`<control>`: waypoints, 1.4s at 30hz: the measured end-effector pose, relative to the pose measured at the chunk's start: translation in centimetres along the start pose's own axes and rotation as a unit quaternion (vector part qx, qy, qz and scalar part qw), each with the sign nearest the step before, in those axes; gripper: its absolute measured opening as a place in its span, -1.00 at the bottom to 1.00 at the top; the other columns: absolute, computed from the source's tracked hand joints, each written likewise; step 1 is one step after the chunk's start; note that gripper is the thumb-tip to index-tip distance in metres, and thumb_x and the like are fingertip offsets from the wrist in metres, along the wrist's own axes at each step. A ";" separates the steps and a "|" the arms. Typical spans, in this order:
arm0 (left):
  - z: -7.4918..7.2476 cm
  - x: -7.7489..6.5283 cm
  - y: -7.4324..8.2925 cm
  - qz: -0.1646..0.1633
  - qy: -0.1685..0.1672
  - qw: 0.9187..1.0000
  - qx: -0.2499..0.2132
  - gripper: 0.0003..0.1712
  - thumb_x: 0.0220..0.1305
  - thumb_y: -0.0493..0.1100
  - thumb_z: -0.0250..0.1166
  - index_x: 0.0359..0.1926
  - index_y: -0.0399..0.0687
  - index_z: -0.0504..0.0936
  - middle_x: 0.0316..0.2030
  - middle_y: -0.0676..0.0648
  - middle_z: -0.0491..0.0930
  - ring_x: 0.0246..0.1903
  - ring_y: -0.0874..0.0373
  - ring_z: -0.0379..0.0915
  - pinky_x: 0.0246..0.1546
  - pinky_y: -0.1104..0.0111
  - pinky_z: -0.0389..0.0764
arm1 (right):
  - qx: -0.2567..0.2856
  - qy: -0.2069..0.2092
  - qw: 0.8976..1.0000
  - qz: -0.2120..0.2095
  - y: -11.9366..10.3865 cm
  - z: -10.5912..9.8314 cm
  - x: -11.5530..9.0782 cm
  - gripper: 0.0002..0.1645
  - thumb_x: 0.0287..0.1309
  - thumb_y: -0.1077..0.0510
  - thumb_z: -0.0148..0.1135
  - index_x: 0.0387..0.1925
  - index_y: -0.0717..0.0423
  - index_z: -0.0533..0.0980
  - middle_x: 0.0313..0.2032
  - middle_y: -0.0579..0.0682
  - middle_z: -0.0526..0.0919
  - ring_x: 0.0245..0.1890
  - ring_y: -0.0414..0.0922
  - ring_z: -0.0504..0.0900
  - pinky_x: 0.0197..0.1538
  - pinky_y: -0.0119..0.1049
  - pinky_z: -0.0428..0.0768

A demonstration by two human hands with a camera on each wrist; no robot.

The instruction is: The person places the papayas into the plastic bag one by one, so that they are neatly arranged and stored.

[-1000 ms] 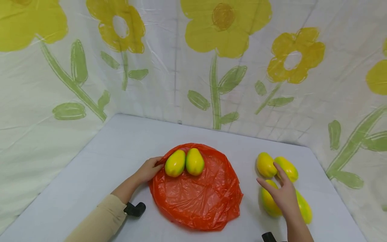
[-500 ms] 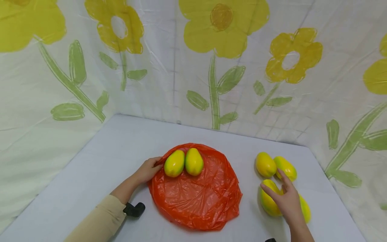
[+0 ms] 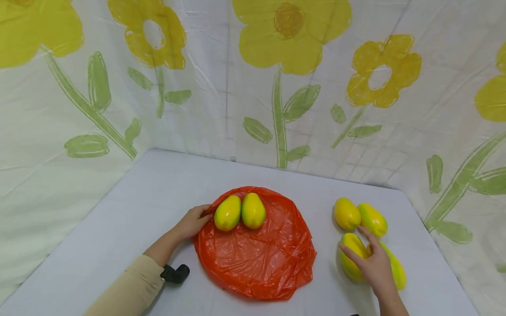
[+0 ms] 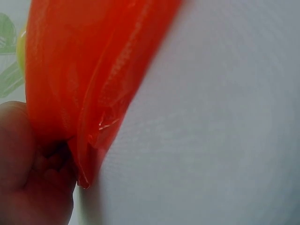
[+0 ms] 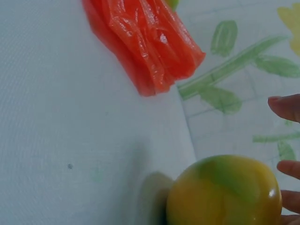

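Note:
A red plastic bag lies spread in a round with its rim raised. Two yellow-green papayas rest side by side at its far left. My left hand holds the bag's left rim; in the left wrist view the thumb and curled fingers grip the red plastic. On the right, my right hand is spread over the nearer left papaya of a loose group. In the right wrist view its thumb stands apart from that papaya, with fingers behind the fruit.
Close by the right hand lie three more papayas: a rounder one, one at the far right and a long one partly hidden by the hand. The white table meets a flower-printed curtain at the back.
My right hand has lowered and drawn in over the nearer papaya, its thumb and fingers closer about it. My left hand stays on the bag's rim.

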State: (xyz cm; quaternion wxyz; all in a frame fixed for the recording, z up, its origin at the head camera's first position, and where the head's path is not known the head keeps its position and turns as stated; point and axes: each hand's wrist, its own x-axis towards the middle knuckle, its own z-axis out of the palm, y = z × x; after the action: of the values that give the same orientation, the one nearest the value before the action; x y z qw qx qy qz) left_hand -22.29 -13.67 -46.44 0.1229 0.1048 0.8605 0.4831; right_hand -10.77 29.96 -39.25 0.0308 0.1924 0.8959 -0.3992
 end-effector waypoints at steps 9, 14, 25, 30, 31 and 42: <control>-0.2 0.0 -0.1 0.011 0.002 1.000 0.008 -0.55 0.39 -0.21 -0.01 0.26 -0.19 0.35 0.19 -0.21 0.43 0.08 0.00 0.44 0.03 0.18 0.57 | -0.011 0.004 1.000 -0.012 0.7 0.6 0.4 0.03 0.02 -0.20 0.30 0.41 0.00 0.04 0.43 0.16 0.00 0.38 0.25 0.00 0.36 0.21 0.07; -0.2 0.0 -0.1 0.012 -0.001 1.000 0.008 -0.55 0.39 -0.21 -0.01 0.26 -0.20 0.35 0.20 -0.22 0.43 0.09 -0.01 0.42 0.04 0.17 0.56 | 0.004 0.012 1.000 -0.027 1.0 0.8 0.5 -0.03 0.03 -0.14 0.31 0.39 0.01 0.09 0.43 0.14 0.02 0.38 0.22 0.03 0.36 0.17 0.10; -0.3 -0.1 -0.2 0.017 -0.005 1.000 -0.001 -0.56 0.39 -0.23 -0.01 0.26 -0.22 0.35 0.19 -0.23 0.43 -0.01 0.05 0.46 -0.04 0.23 0.61 | 0.073 0.021 0.996 -0.046 1.5 1.2 0.6 -0.17 0.11 -0.03 0.27 0.36 0.09 0.17 0.43 0.05 0.06 0.43 0.00 0.00 0.41 -0.09 0.05; -0.2 -0.1 -0.2 0.018 -0.002 1.000 0.005 -0.56 0.39 -0.23 -0.01 0.26 -0.21 0.36 0.19 -0.22 0.44 0.03 0.03 0.45 0.00 0.21 0.59 | 0.028 -0.023 0.999 -0.019 1.6 1.8 0.8 -0.01 0.06 -0.21 0.26 0.41 -0.01 0.06 0.46 0.09 -0.08 0.42 0.15 -0.05 0.40 0.16 0.01; -0.2 -0.1 -0.2 0.020 -0.002 1.000 0.005 -0.56 0.39 -0.23 -0.01 0.25 -0.21 0.36 0.18 -0.22 0.44 0.02 0.04 0.46 -0.01 0.21 0.59 | 0.019 -0.029 0.999 -0.018 1.7 1.9 0.8 0.01 0.04 -0.23 0.26 0.42 -0.03 0.04 0.46 0.11 -0.10 0.40 0.18 -0.05 0.37 0.22 0.01; -0.3 0.1 0.0 0.020 -0.005 1.000 -0.002 -0.56 0.39 -0.24 -0.02 0.25 -0.22 0.36 0.16 -0.24 0.45 -0.12 0.11 0.49 -0.11 0.30 0.64 | -0.011 -0.034 0.999 -0.004 2.1 3.0 1.0 0.18 -0.07 -0.23 0.34 0.45 -0.15 -0.12 0.40 0.24 -0.05 0.22 0.21 0.09 0.22 0.32 0.19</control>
State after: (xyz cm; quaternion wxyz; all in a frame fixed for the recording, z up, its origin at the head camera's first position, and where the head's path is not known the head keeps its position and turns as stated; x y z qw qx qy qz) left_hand -22.45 -13.87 -46.32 0.1178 0.1242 0.8564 0.4871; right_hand -11.19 29.39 -42.94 0.0619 0.1747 0.8996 -0.3955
